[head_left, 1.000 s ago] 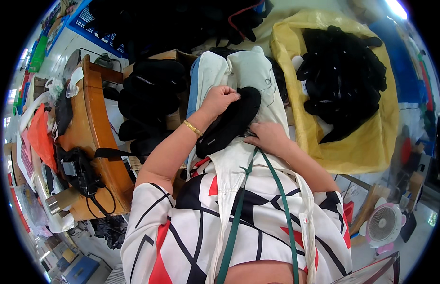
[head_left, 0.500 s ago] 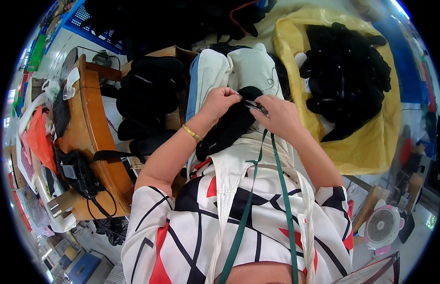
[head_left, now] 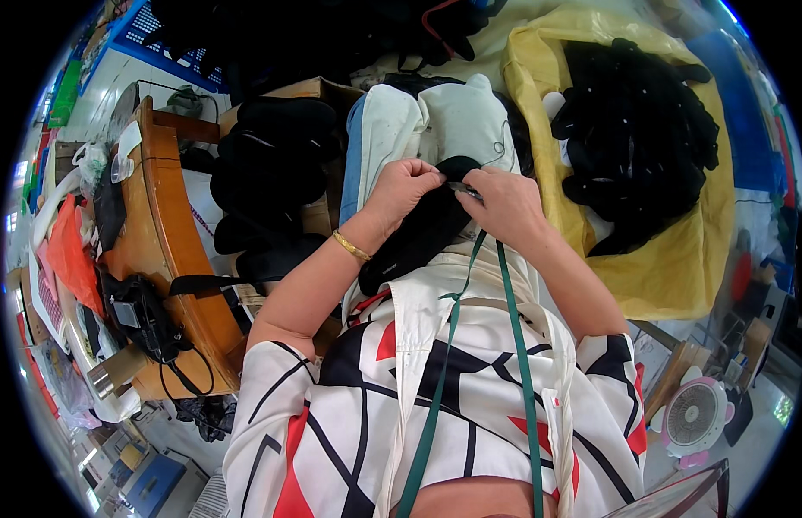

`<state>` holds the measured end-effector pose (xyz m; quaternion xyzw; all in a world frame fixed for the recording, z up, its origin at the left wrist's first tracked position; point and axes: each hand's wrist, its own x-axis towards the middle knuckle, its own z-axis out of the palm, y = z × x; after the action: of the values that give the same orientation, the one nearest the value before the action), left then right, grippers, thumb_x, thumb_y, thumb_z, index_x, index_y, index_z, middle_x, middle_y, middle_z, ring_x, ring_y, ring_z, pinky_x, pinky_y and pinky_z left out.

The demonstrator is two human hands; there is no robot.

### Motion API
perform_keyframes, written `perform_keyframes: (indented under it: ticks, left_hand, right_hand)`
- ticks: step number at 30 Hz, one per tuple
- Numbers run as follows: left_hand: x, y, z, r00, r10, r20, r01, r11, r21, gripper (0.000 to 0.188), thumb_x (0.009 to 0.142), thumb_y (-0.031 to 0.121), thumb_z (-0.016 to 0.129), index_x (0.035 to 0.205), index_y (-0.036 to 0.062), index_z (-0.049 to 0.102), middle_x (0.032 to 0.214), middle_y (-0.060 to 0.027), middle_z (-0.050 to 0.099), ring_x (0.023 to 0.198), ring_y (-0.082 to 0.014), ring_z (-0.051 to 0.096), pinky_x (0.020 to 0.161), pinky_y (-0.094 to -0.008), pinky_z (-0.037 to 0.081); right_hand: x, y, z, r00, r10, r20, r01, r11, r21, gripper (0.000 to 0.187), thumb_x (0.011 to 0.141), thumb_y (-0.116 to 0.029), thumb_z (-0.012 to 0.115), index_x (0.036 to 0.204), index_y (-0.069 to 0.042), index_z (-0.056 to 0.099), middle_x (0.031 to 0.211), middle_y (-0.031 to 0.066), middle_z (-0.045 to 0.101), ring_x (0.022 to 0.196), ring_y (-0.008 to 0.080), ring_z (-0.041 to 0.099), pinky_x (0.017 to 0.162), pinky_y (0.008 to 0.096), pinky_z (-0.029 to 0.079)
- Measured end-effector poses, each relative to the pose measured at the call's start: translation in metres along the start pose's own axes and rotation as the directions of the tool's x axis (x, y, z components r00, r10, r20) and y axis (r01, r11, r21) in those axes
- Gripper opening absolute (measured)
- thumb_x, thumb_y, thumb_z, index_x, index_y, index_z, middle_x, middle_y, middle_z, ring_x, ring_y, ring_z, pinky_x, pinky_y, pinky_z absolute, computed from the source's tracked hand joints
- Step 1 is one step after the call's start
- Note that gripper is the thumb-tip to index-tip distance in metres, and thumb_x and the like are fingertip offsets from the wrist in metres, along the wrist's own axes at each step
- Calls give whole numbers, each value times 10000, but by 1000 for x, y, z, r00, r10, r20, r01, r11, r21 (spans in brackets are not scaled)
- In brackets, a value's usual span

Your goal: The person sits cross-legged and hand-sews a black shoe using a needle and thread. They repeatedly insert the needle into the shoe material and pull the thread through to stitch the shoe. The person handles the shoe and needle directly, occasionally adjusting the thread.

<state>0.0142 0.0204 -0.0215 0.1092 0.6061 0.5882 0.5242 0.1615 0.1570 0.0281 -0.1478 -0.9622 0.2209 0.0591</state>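
A black, slipper-shaped soft piece lies across my lap on the light cloth, its rounded end pointing away from me. With thumb and fingers pinched together, my left hand grips the edge of this piece near its far end. My right hand is closed around small metal thread snips, their tips against the same far end. Fingers hide most of the snips. A thin dark thread loops over the pale cloth just beyond my right hand.
At right stands a yellow sack of black pieces. More black pieces are stacked left by a cardboard box. A wooden chair carries a black bag. Green straps hang over my apron; a small fan stands lower right.
My right hand has turned slightly and drawn closer to my left, so less of the snips shows. The left hand keeps its pinch almost in place.
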Motion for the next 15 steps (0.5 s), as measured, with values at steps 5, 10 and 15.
perform_keyframes:
  ticks: [5, 10, 15]
  left_hand:
    - [0, 1, 0, 1000, 2, -14, -2, 1000, 29, 91, 882, 66, 708, 927, -12, 698, 873, -34, 684, 792, -92, 609, 740, -223, 499]
    - [0, 2, 0, 1000, 15, -4, -14, 999, 52, 84, 882, 67, 707, 921, -7, 695, 870, -30, 682, 789, -90, 606, 737, -226, 498]
    - [5, -6, -7, 965, 255, 66, -262, 955, 138, 68, 892, 72, 683, 933, 17, 681, 859, -38, 684, 788, -93, 607, 730, -255, 499]
  right_hand:
    - [2, -1, 1, 1000, -15, 7, 15, 1000, -10, 228, 840, -284, 678, 801, -67, 618, 768, 96, 624, 737, 313, 644, 611, 438, 495]
    - [1, -2, 5, 999, 6, 34, -4, 998, -58, 231, 856, -298, 668, 819, -76, 621, 772, 88, 625, 742, 311, 645, 612, 440, 497]
    - [-17, -19, -8, 998, -62, 24, 61, 998, 20, 287, 870, -364, 661, 877, -77, 647, 839, 77, 648, 808, 307, 657, 643, 448, 513]
